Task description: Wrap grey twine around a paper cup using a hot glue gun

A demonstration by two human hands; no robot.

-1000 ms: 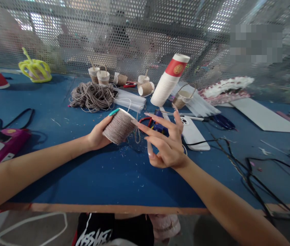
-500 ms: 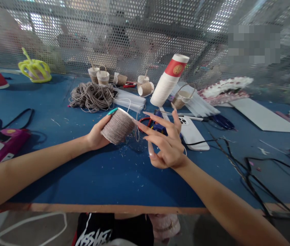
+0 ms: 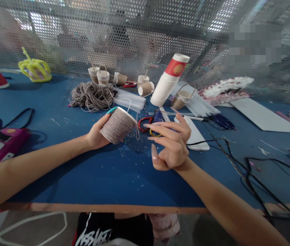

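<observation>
My left hand [image 3: 98,133] grips a paper cup wrapped in grey-beige cord [image 3: 118,125], tilted with its white rim up and to the right. A teal nail shows on the thumb at the cup's upper edge, while the other fingers are mostly hidden behind it. A loose cord end hangs from the cup's right side. To the right, my right hand [image 3: 171,145] is held apart from the cup with its fingers spread and nothing in them. Partly behind those fingers lie red-handled scissors [image 3: 145,124] and a blue tool. A white phone [image 3: 197,138] is beyond the hand.
A grey cord pile [image 3: 92,97] lies behind the cup. Stacked paper cups [image 3: 170,80] lean near small cord-wrapped cups [image 3: 103,78]. A purple glue gun [image 3: 15,141] is at left, a yellow basket [image 3: 34,70] behind it. Black cables [image 3: 247,171] run along the right.
My right hand has drawn back slightly to the right, away from the cup, uncovering more of the scissors. The left hand and the cup have hardly moved.
</observation>
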